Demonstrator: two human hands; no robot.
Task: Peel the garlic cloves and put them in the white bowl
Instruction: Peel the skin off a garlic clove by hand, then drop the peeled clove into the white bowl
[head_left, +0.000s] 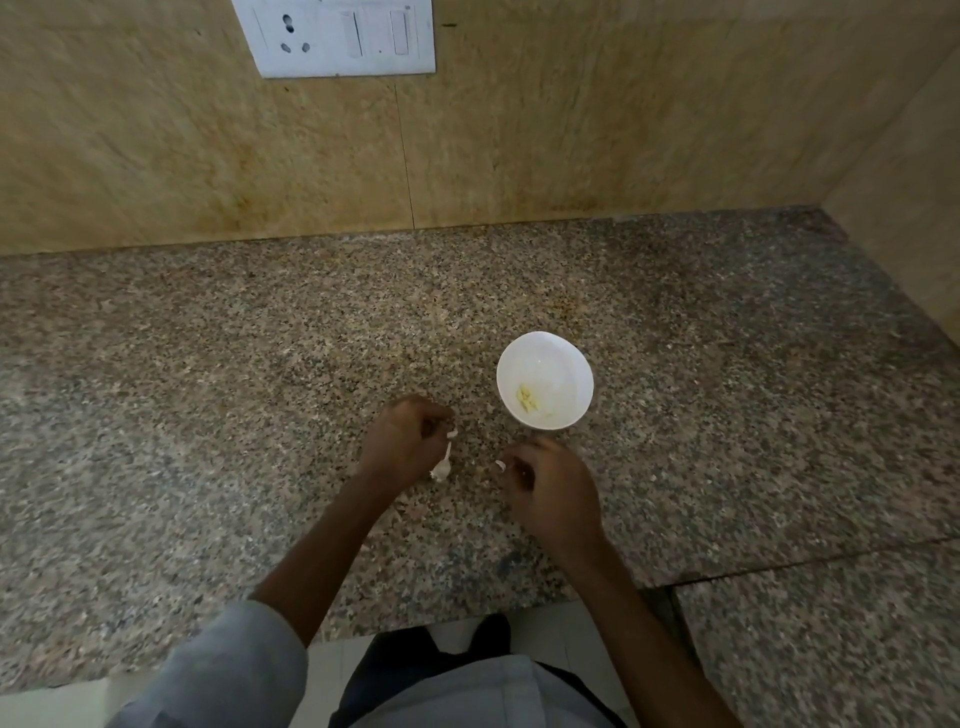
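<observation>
A white bowl (544, 379) stands on the speckled granite counter (208, 395) with a few pale peeled garlic pieces (525, 399) inside. My left hand (405, 441) hovers left of the bowl, fingers curled on a small white garlic piece (452, 433) at its fingertips. Below it, a white garlic bulb piece with a stem (440, 467) lies on the counter beside the wrist. My right hand (550, 493) sits just below the bowl, fingers pinched on a small white scrap of garlic skin (500, 464). What lies inside either fist is hidden.
A tiled wall (467, 130) rises behind the counter with a white switch and socket plate (337, 36). A side wall (904, 208) closes the right. The counter's front edge runs near my body, with a seam (779, 566) at the right.
</observation>
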